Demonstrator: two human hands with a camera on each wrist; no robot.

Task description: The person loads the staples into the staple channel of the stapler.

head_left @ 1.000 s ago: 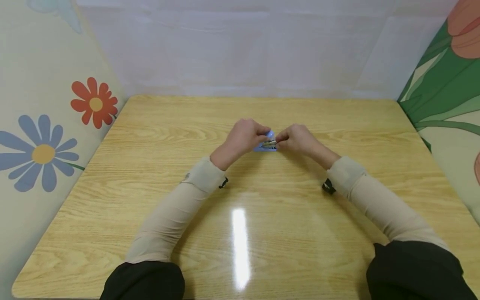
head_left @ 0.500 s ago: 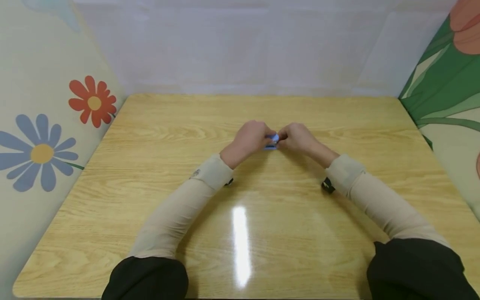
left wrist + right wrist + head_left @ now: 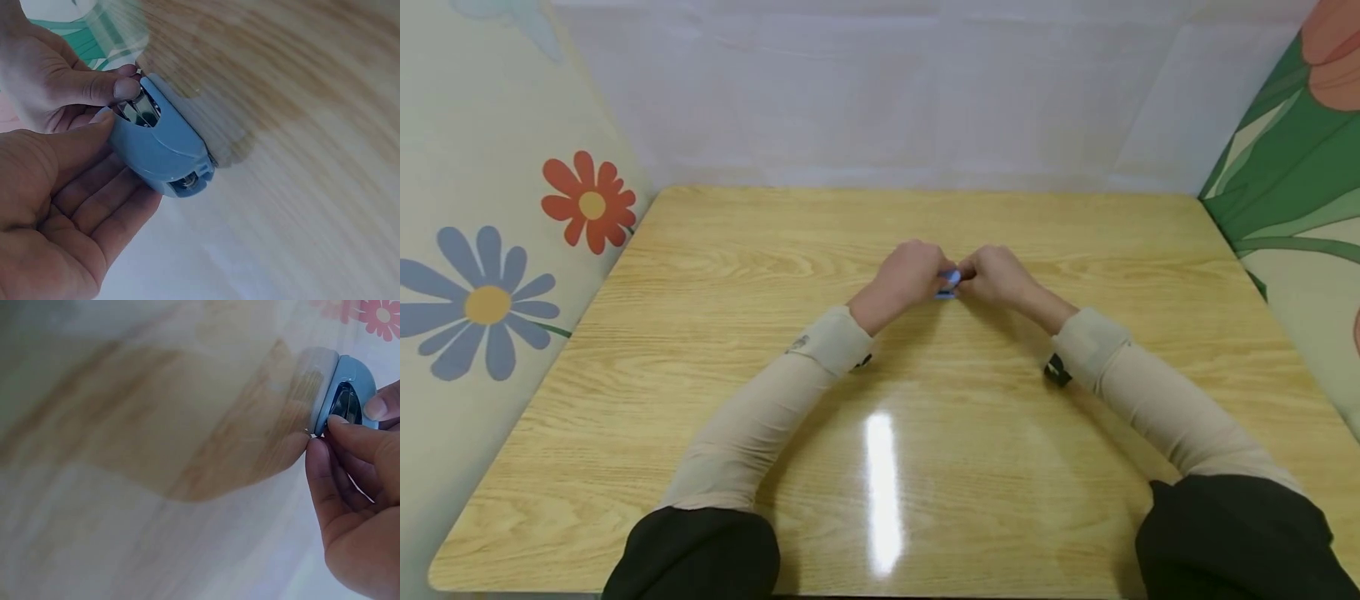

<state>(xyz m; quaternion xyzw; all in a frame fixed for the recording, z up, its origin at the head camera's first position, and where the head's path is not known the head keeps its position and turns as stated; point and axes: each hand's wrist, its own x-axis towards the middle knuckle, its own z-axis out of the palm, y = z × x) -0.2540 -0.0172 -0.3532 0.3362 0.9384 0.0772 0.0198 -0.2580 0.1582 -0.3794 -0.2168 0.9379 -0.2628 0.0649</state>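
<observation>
A small light-blue stapler with metal parts inside is on the wooden table, between both hands. My left hand grips its body, thumb at the upper edge of the blue cover and the other fingers along the far side. My right hand pinches the opposite end. In the right wrist view, the right thumb lies at the opening where the metal shows, with the index finger close under the tip. In the head view, the fingers hide most of the stapler.
The wooden table carries a bright light reflection near its front. A white sheet hangs behind it. Walls with painted flowers stand at both sides.
My left hand has shifted a little to the right, closer to the right hand, with the stapler. Metal parts seen earlier in the head view are now covered. The right hand has barely moved.
</observation>
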